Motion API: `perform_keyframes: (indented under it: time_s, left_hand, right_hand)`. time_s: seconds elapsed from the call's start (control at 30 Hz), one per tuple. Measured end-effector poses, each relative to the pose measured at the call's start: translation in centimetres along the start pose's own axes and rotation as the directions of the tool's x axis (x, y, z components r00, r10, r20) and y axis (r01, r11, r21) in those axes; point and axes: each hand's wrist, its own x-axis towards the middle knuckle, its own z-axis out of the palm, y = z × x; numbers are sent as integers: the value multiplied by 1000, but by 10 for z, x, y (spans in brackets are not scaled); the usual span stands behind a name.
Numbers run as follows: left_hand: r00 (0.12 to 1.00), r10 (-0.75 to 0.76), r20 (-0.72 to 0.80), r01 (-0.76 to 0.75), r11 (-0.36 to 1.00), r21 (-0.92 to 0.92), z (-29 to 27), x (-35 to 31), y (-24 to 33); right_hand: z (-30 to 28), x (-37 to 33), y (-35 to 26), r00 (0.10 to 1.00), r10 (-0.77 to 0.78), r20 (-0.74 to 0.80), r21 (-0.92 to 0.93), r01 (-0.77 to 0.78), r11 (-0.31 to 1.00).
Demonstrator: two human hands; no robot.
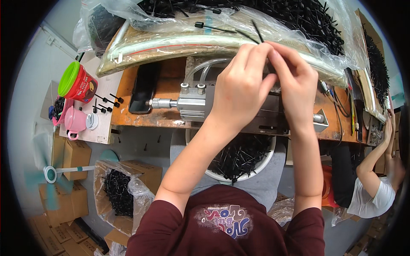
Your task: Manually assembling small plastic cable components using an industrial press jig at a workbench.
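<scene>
My left hand [241, 83] and my right hand [297, 79] meet fingertip to fingertip above the metal fixture, both closed in a pinch. Thin black plastic stems [257, 32] stick out past the fingertips; the fingers hide their lower ends. Below and behind my hands sits a silver pneumatic cylinder [192, 104] with clear hoses [205, 68] curving out of its top. A loose black stemmed piece with a blocky head [199, 25] lies on the clear plastic beyond my hands. Between my legs, a white bucket [270, 155] is filled with similar black pieces [239, 158].
A large heap of black pieces [294, 19] lies in plastic film across the back. Left on the bench are a black phone [143, 89], a red tub [83, 87] and a pink cup [75, 119]. A fan [50, 174] stands lower left; a co-worker [376, 192] sits far right.
</scene>
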Motion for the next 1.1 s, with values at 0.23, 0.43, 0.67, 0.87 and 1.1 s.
perform_keyframes:
  time_s: [0.23,0.43,0.67,0.87,1.1]
  left_hand:
    - [988,17,153,-20,1000,15,-41,-50,36]
    - [908,-98,407,24,983,184,-56,-92,36]
    - [872,-66,485,-91,952,292,-44,-93,27]
    - [845,-105,524,-81,944,320,-44,-89,28]
    - [846,-97,525,-90,943,319,-45,-90,25]
  right_hand:
    - [-26,-61,-13,976,215,-36,139,-209,968]
    - [-55,-89,-9,965,259,-50,158,-248,956]
    - [-54,-100,-25,969,243,55,167,-249,954]
    - [-62,-112,-19,968,208,139,7,-211,977]
    - [-54,-113,-10,940,-93,328,-418,233,878]
